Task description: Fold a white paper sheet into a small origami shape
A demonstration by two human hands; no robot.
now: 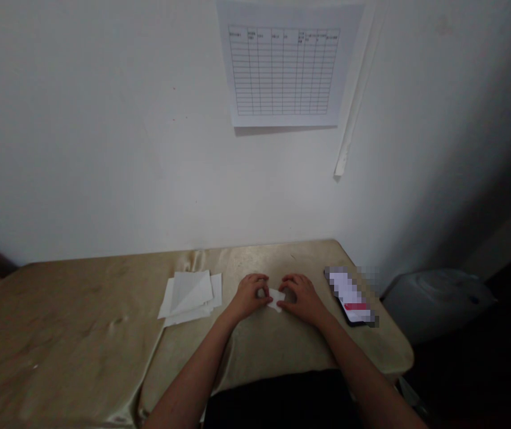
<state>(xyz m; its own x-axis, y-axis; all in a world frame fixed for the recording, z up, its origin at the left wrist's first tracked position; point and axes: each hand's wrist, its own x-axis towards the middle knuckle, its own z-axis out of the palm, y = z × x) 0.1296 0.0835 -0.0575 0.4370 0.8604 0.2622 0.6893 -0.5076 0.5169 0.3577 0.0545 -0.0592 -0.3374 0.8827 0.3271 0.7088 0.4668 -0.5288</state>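
Note:
A small piece of white paper [276,298], seemingly folded, lies between my two hands at the middle of the table. My left hand [252,294] pinches its left side between thumb and fingers. From the other side, my right hand [302,297] grips the right edge, its thumb low and its fingers curled above. Left of my hands rests a loose stack of white paper sheets [189,293], the top one showing a diagonal crease.
A gold cloth [81,310] covers the table, with a seam left of me. A phone [349,295], partly pixelated, lies on the right. Behind stands a white wall bearing a printed table sheet [286,71]. A pale plastic bag [438,301] sits beyond the right edge.

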